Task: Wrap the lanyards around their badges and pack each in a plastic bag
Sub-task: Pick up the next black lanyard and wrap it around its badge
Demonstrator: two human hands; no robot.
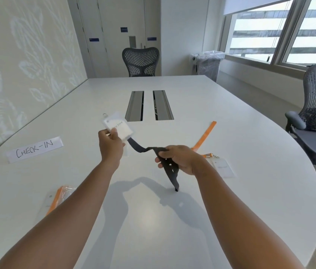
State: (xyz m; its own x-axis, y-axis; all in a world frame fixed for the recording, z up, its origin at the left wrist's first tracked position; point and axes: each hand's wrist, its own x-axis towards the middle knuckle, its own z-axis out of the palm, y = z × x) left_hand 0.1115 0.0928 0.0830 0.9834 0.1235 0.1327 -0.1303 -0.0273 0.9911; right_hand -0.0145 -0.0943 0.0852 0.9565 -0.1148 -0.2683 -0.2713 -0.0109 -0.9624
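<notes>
Above surface (192,210) centre, both hands busy: our left hand (110,145) pinches white badge (119,126) held up, our right hand (176,159) grips black lanyard (143,149), loose end dangling to surface. We judge wrap step just starting; no turns on badge yet. Next: feed strap round badge, keep tension. Orange lanyard (204,135) with badge (222,166) near right edge, unwrapped. Bagged orange one (59,197) near left edge. CHECK-IN sign (35,149) at left.
</notes>
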